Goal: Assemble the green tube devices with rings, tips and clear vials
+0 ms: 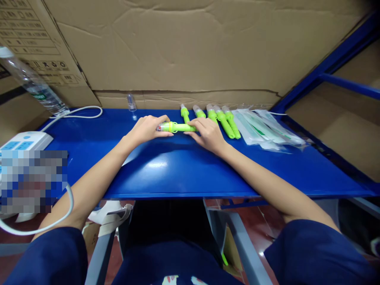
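A lime-green stick (181, 127) with a clear cap end lies level between my two hands, above the blue table. My left hand (148, 128) is closed round its clear end at the left, near a yellow ring. At the right, my right hand (208, 133) pinches the green end between thumb and fingers. Just behind it a smaller green piece with a clear tip (185, 113) rests on the table. More green sticks with clear caps (226, 123) lie in a row beyond my right hand, partly hidden by it.
Clear plastic packets (263, 128) lie right of the green sticks. A small clear cap (131, 103) stands at the back of the blue table (166, 174). At left are a water bottle (35, 85), a white power strip (28, 140) and a cable. Cardboard (190, 51) walls the back.
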`<state>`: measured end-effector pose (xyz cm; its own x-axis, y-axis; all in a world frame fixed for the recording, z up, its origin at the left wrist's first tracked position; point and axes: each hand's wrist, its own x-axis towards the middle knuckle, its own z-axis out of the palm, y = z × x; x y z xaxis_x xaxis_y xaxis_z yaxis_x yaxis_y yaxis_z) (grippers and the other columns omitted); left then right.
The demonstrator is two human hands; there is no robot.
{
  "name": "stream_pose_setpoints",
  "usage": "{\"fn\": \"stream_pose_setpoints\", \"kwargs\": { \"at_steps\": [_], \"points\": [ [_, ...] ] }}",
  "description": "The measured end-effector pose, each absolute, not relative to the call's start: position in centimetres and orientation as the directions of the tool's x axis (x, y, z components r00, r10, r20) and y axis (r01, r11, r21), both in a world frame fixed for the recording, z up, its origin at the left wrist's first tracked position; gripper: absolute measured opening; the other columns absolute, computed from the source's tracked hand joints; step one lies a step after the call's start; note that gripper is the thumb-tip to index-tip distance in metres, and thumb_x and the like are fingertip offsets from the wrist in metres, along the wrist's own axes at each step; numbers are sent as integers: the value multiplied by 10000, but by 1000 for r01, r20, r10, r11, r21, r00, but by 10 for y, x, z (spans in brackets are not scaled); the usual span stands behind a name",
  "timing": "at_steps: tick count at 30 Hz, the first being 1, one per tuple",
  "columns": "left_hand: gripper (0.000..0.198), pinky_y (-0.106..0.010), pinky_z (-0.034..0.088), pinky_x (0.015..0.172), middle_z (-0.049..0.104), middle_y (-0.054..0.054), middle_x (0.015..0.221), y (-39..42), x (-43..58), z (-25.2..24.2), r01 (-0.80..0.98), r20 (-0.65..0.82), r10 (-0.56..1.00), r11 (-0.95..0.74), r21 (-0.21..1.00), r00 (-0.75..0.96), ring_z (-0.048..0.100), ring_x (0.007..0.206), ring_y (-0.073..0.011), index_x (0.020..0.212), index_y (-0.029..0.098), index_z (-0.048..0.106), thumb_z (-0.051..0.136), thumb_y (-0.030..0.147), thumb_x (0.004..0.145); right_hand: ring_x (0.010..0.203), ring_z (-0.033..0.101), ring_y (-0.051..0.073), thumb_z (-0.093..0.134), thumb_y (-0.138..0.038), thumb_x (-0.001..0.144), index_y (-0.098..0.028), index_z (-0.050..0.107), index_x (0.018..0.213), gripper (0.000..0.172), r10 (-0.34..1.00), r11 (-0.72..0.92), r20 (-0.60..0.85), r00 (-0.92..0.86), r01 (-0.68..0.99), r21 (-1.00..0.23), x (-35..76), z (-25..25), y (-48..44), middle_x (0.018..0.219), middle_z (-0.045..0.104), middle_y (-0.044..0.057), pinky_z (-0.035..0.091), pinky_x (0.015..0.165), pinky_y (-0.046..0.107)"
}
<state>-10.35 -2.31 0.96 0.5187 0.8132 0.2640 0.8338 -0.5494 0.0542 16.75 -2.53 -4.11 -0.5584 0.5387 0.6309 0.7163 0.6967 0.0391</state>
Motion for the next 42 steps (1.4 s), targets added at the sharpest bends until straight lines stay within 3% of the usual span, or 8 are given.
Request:
{"fn": "stream_pose_setpoints", "kwargs": {
  "at_steps": [6,12,16,21,27,32,36,42],
  "points": [
    [617,-265,393,652,801,-105,1064,-23,-100,-1,811,356,748,-584,-49,560,757,907,-256,1311,231,681,662,702,912,1058,714,335,401,-568,1077,-138,687,1221,535,631,697,567,-530,708,-114,168,-39,-31,1119,743,181,543,924,485],
    [621,-282,432,669,790,-115,1094,-22,-96,-9,801,329,746,-596,-59,579,756,966,-283,1330,238,691,641,702,920,955,720,312,494,-475,1030,-176,710,1137,384,751,640,410,-518,723,-258,168,-30,-33,1094,761,153,525,837,422],
    [684,-368,516,898,741,-137,1239,-18,-97,-6,802,352,753,-597,9,556,723,1118,-326,1402,239,640,722,670,877,938,701,304,511,-443,999,-158,695,1121,360,767,607,417,-488,762,-224,169,-16,-35,1076,754,152,498,809,389],
    [904,-490,471,1107,547,-185,1527,-6,-115,-8,809,530,742,-565,165,410,552,1404,-375,1615,264,377,771,594,872,1009,689,340,485,-429,992,-152,677,1141,369,795,495,501,-341,842,-212,192,-8,-23,1121,744,184,502,862,431],
    [726,-625,419,1146,534,-197,1527,18,-146,-25,887,474,869,-323,331,139,547,1402,-406,1598,260,367,595,553,975,1066,690,371,495,-381,955,-86,614,1296,467,857,283,508,-90,906,-316,221,-15,2,1164,741,235,519,928,481],
    [592,-609,430,1136,498,-224,1536,32,-158,-29,897,369,927,-101,431,-73,569,1375,-388,1536,203,407,476,424,991,1054,697,371,417,-292,986,-72,664,1174,380,894,253,431,-121,931,-263,215,-28,5,1103,734,254,523,969,504],
    [631,-610,396,1155,464,-257,1539,43,-163,-28,904,299,942,9,428,-151,478,1448,-416,1529,153,417,477,393,948,1043,693,380,368,-240,995,-74,653,1133,357,895,250,427,-132,940,-232,199,-39,-3,1104,685,259,533,967,538],
    [671,-663,324,1146,388,-284,1567,63,-164,-28,921,326,930,30,388,-168,437,1450,-478,1618,228,393,429,446,984,1005,691,359,351,-186,983,-40,613,1240,396,912,240,389,-133,940,-242,188,-55,-11,1125,628,260,553,959,522]
  ]
}}
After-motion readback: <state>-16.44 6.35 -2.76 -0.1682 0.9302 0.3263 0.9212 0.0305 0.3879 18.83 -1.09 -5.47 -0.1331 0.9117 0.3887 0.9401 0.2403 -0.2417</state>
